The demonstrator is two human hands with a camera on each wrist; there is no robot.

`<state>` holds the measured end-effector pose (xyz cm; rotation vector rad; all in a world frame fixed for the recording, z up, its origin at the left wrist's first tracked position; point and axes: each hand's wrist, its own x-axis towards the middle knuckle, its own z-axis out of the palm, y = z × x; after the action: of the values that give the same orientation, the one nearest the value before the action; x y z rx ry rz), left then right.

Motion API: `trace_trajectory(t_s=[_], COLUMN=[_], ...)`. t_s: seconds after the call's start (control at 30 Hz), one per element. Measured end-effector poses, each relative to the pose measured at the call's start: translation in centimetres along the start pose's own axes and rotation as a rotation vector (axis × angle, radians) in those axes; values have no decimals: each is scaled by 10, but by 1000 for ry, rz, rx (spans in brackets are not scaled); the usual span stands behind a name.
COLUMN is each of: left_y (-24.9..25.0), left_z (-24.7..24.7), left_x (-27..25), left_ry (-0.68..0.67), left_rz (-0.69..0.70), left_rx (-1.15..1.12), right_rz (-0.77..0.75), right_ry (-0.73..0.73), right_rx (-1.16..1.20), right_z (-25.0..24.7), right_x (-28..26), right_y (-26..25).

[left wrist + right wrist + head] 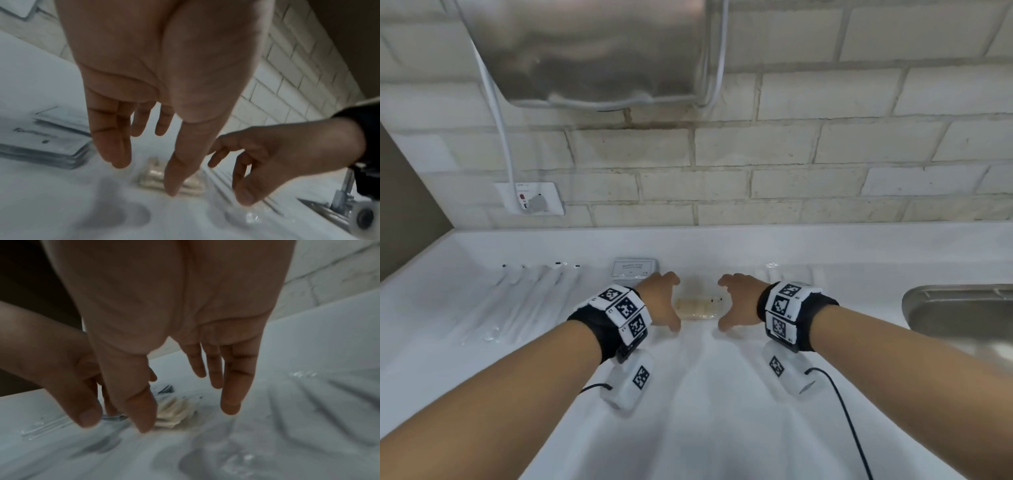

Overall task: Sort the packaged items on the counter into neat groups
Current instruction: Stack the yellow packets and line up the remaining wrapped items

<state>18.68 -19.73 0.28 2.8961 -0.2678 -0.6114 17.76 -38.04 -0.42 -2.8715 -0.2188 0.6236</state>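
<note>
A small pile of clear packets with beige contents [698,308] lies on the white counter [705,394], blurred in both wrist views [152,175] [174,412]. My left hand [671,303] stands just left of the pile and my right hand [724,303] just right of it. Their palms face each other, the fingers are spread and loosely bent, and neither holds anything. I cannot tell whether any fingertip touches the pile. A stack of flat white sachets [635,269] [47,142] sits behind my left hand.
A row of long clear-wrapped items [530,294] lies at the left. More clear wrappers [784,274] lie behind my right hand. A steel sink [962,308] is at the right, with a tiled wall, a socket [530,202] and a metal unit behind.
</note>
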Motion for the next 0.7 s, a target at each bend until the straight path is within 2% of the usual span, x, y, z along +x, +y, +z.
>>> trace_trajectory(t_s=[0.1, 0.3, 0.53, 0.7], left_y=[-6, -5, -12, -12], left_z=[11, 18, 24, 22], left_x=[12, 38, 56, 55], left_ry=[-27, -19, 74, 79], left_rz=[-22, 72, 175, 224], left_rx=[3, -9, 23, 46], right_rz=[106, 195, 148, 131], right_ry=[-22, -24, -6, 17], right_rx=[3, -57, -75, -94], right_z=[8, 15, 21, 20], right_x=[13, 33, 49, 51], right_y=[-21, -42, -53, -56])
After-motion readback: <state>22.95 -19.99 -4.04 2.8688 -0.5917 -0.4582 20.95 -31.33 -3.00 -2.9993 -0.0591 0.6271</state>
